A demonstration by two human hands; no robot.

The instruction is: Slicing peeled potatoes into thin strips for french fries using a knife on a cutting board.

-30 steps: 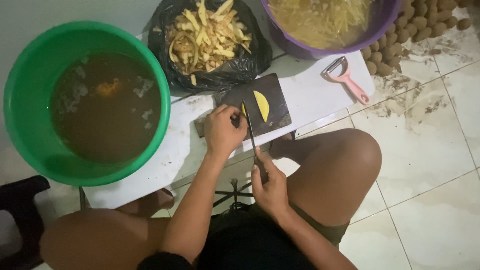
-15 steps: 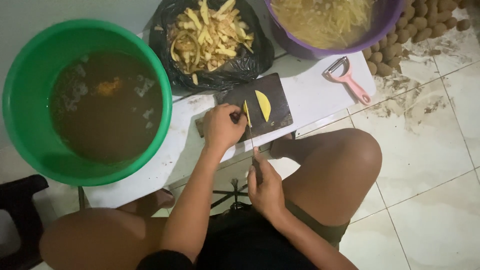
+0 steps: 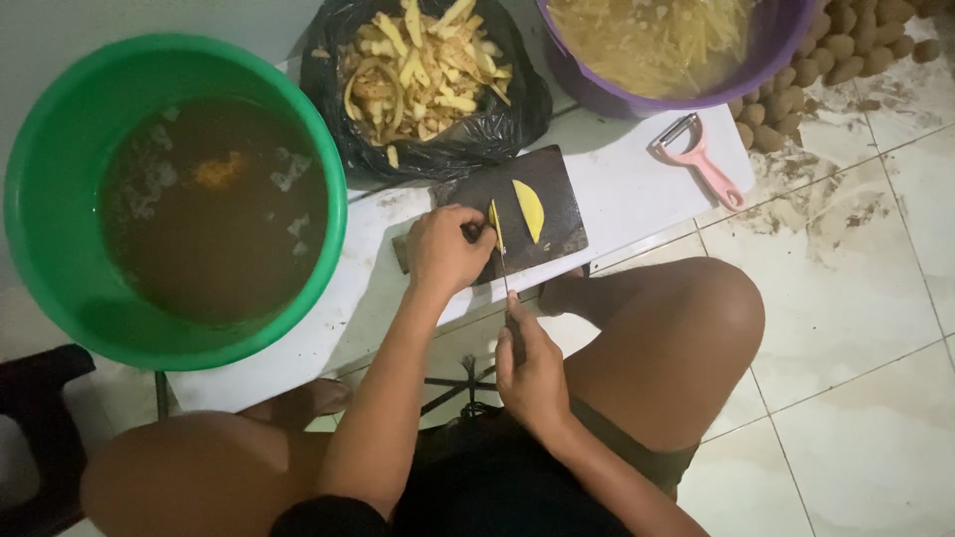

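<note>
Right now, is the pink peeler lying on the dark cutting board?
No, the pink peeler lies on the white table, right of the cutting board.

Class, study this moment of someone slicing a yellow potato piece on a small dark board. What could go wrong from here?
1. The knife blade runs right beside the left hand fingertips that pin the potato piece; a slip could cut them.
2. The cutting board sits near the low white table edge above bare knees, so it might shift or tip.
3. The right hand holds the handle far back, giving less control.
</note>
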